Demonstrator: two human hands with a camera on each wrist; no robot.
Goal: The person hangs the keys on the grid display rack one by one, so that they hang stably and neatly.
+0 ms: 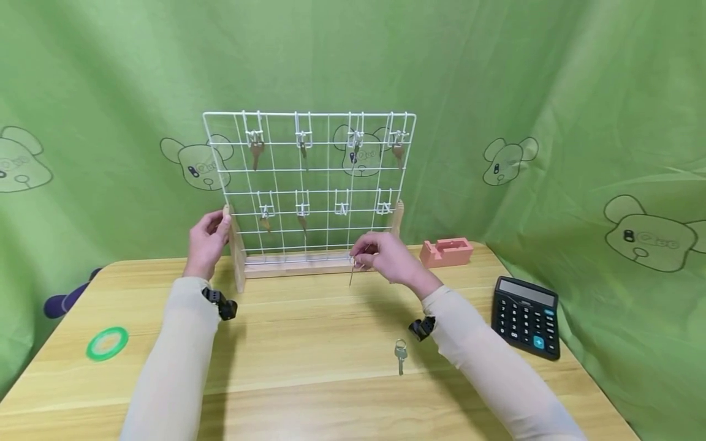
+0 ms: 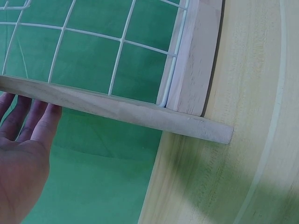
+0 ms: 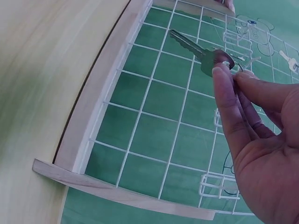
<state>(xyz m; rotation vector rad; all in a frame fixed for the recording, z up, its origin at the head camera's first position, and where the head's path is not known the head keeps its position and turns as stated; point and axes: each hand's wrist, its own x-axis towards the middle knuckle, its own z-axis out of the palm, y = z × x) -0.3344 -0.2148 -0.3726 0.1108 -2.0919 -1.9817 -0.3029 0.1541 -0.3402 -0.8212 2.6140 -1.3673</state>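
Note:
A white wire grid rack (image 1: 314, 169) in a wooden stand bears two rows of hooks. Keys (image 1: 256, 154) hang from every hook of the upper row and from the two left ones of the lower row. My left hand (image 1: 206, 242) holds the left wooden upright (image 1: 236, 251), thumb at its top and fingers behind it. Between thumb and fingertips, my right hand (image 1: 388, 254) pinches a key (image 3: 201, 56) by its ring, in front of the rack's lower right part. Another key (image 1: 401, 355) with a ring lies on the table, nearer me.
At the table's right side lies a black calculator (image 1: 526, 315). Behind it, beside the rack, stands a pink tape dispenser (image 1: 447, 252). A green ring-shaped roll (image 1: 107, 343) lies at the left. Green curtain (image 1: 607, 122) hangs behind the wooden table (image 1: 298, 367).

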